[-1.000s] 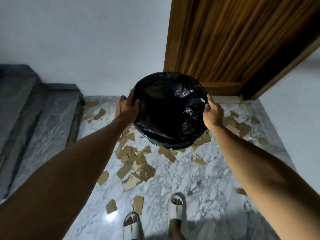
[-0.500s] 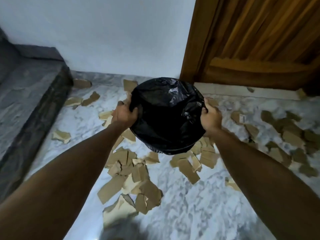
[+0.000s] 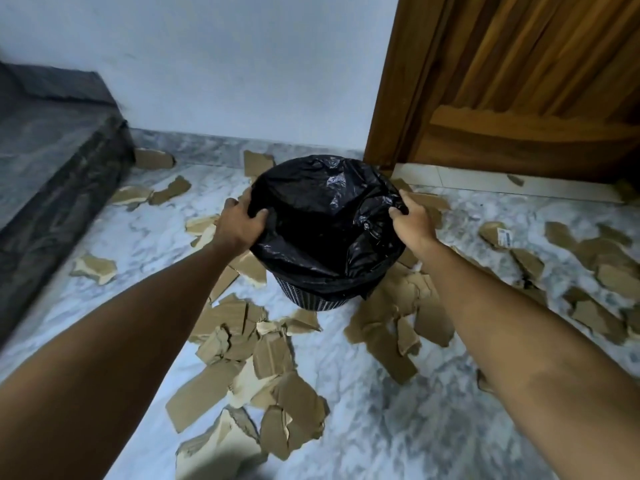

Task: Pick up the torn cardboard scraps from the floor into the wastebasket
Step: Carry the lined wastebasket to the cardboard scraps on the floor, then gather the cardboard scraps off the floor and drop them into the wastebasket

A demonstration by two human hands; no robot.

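Both hands grasp the wastebasket (image 3: 327, 233) by its rim: the left hand (image 3: 239, 221) curls over the left edge, the right hand (image 3: 412, 221) over the right edge, each pinching the black plastic liner (image 3: 329, 199) folded over the top. Whether the basket rests on the floor or hangs just above it cannot be told. Its slatted lower wall shows below the liner, and it looks empty and light; the liner is thin and slippery, so a grip on the stiff rim beneath it seems safest.

Torn cardboard scraps (image 3: 242, 368) lie on the marble floor (image 3: 415, 427) all around the grip: a thick pile below it, nearer the person, more to its right (image 3: 595, 258), a few to its left and beyond. They look flat, light and stiff, best pinched by an edge or scooped in handfuls.

Left of the grip stands a dark stone step (image 3: 52, 174); beyond and right, a wooden door (image 3: 519, 81). Scraps under the basket may make it sit unevenly.
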